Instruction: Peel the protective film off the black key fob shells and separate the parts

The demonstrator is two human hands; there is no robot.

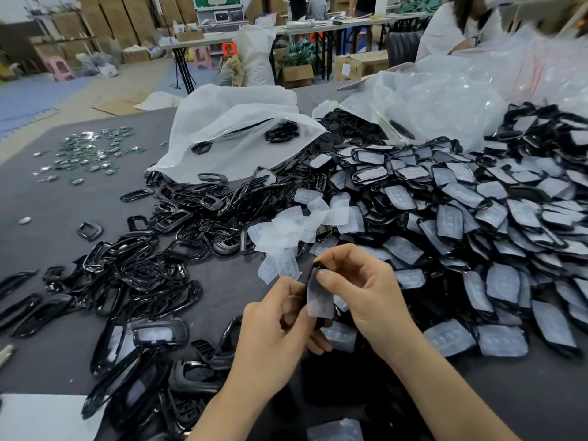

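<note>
Both hands hold one black key fob shell [319, 297] upright above the grey table [63, 205]; a milky protective film covers its face. My left hand [280, 326] grips the shell's lower part from the left. My right hand [353, 281] pinches its top edge between thumb and forefinger. A big heap of film-covered shells [477, 224] fills the right side. Bare black frames [152, 268] lie heaped on the left. Peeled films [296, 230] lie bunched just beyond my hands.
A white plastic bag [232, 135] with a few frames in it lies open at the back. Clear bags [461, 100] pile up at back right, with a person in white behind them. Small shiny metal parts [89, 151] are scattered at far left.
</note>
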